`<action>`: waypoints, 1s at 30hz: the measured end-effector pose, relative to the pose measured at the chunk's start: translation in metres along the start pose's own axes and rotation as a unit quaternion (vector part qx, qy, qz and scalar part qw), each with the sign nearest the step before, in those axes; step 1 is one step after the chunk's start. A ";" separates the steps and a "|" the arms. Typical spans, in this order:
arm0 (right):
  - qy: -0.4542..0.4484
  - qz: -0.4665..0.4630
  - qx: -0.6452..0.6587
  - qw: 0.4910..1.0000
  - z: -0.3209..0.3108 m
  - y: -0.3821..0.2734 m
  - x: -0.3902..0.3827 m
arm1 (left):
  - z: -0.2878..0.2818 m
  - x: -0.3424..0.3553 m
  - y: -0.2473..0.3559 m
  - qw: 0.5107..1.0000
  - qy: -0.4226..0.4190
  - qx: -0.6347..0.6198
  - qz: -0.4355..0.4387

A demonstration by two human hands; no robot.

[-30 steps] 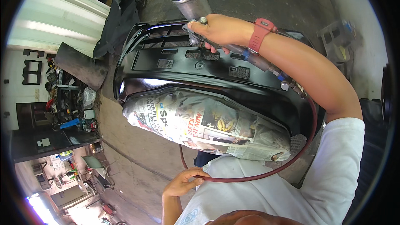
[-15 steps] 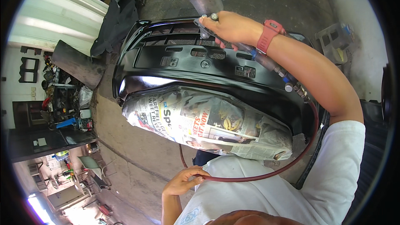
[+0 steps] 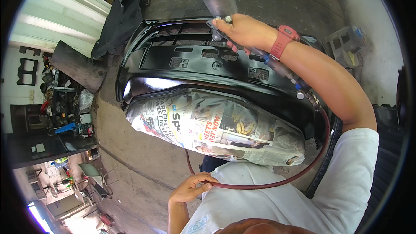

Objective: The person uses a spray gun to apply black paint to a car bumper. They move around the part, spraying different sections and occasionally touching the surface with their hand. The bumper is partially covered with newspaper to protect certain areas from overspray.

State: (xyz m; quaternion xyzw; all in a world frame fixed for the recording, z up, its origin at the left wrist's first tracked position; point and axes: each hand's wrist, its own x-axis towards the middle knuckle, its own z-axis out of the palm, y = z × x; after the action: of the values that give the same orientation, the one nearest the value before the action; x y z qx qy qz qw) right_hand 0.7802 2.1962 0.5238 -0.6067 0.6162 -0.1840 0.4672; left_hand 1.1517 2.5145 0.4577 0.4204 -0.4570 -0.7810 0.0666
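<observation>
My right hand point(image 3: 247, 31) is closed round the handle of a spray gun point(image 3: 219, 6), whose metal cup with a white lid tops it. The gun hovers over the far side of a glossy black car bumper point(image 3: 173, 76), with openings and a mesh grille. From the gun's lower end a dark red air hose point(image 3: 268, 186) loops down past the bumper's right end to my left hand point(image 3: 190, 188), whose fingers are wrapped round it by my waist. Newspaper masking point(image 3: 216, 125) covers the near part of the bumper.
A grey plastic crate point(image 3: 344, 45) stands by the wall at the far right. On the left are a curved dark panel point(image 3: 80, 67), a shelf of cluttered parts point(image 3: 65, 104) and a chair point(image 3: 91, 173). White corrugated metal point(image 3: 56, 17) fills the upper left.
My right hand and the spray gun have shifted slightly right and a little nearer. My left hand keeps its hold on the hose.
</observation>
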 end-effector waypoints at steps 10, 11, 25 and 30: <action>-0.029 -0.029 0.046 0.998 0.009 -0.027 0.003 | -0.021 -0.001 0.002 1.000 -0.013 0.024 -0.006; -0.022 -0.031 0.036 0.999 0.009 -0.037 0.005 | -0.025 -0.001 0.002 1.000 -0.018 0.012 -0.008; -0.030 -0.042 -0.052 0.997 0.056 -0.086 0.067 | -0.077 -0.022 -0.009 0.998 -0.025 -0.033 0.039; -0.047 -0.040 -0.011 0.998 0.060 -0.095 0.066 | -0.092 -0.022 -0.009 0.998 -0.038 -0.022 0.043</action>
State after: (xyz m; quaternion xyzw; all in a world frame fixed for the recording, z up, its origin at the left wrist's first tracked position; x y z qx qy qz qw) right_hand 0.8940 2.1375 0.5462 -0.6440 0.5713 -0.1669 0.4807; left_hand 1.2346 2.4698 0.4432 0.3684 -0.4596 -0.8029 0.0921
